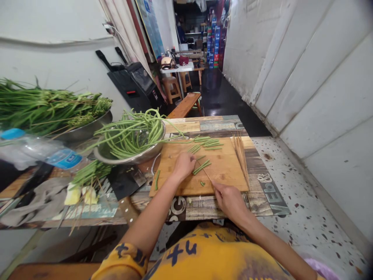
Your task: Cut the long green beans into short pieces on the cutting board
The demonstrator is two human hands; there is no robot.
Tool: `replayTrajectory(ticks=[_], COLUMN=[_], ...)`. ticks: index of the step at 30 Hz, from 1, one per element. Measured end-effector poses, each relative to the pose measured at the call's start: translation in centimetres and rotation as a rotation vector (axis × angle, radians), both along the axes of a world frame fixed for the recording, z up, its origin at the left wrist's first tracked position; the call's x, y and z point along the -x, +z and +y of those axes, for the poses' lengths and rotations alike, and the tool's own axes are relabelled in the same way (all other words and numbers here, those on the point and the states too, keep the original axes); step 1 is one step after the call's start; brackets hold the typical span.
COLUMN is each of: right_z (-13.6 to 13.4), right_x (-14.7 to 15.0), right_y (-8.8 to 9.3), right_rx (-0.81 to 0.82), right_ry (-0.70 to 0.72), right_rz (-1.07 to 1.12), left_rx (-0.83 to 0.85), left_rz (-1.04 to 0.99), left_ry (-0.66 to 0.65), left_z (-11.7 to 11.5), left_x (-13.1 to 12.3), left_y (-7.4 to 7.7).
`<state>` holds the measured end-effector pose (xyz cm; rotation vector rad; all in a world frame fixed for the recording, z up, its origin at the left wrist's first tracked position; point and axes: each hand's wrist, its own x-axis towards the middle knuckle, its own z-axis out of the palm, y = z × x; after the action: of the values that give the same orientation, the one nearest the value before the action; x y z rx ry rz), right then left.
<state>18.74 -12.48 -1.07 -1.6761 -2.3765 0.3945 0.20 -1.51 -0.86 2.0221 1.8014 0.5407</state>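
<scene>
My right hand (pixel 230 199) is closed round a thin bamboo skewer (pixel 208 175), whose tip points up and left toward my other hand. With pinched fingers my left hand (pixel 185 166) holds a cut piece of long bean (pixel 200 158) over the wooden cutting board (pixel 175 188). Just right of those fingers lie a few more cut long beans (pixel 201 167). Further back on the board is a group of cut pieces (pixel 208 142). A bundle of loose bamboo skewers (pixel 240 157) rests along the board's right edge.
Left of the board stands a metal bowl (pixel 128 160) of whole long beans (pixel 134 134). Behind it is a larger bowl (pixel 87 130) heaped with skewered greens. A cleaver (pixel 128 182), skewered bean bundles (pixel 90 173), a grey cloth (pixel 46 200) and a water bottle (pixel 58 155) lie leftward.
</scene>
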Motion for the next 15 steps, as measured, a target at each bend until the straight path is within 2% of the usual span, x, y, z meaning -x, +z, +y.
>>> replayTrajectory(ticks=[7, 15], right_z=[0.3, 0.3], right_x=[0.6, 0.7], right_y=[1.3, 1.8], right_rx=[0.028, 0.020], right_ry=[-0.004, 0.005], right_rz=[-0.067, -0.091], left_rx=[0.002, 0.007], left_rz=[0.013, -0.001], left_ry=[-0.020, -0.018], left_z=[-0.3, -0.4], left_x=[-0.2, -0.3], left_y=[0.2, 0.1])
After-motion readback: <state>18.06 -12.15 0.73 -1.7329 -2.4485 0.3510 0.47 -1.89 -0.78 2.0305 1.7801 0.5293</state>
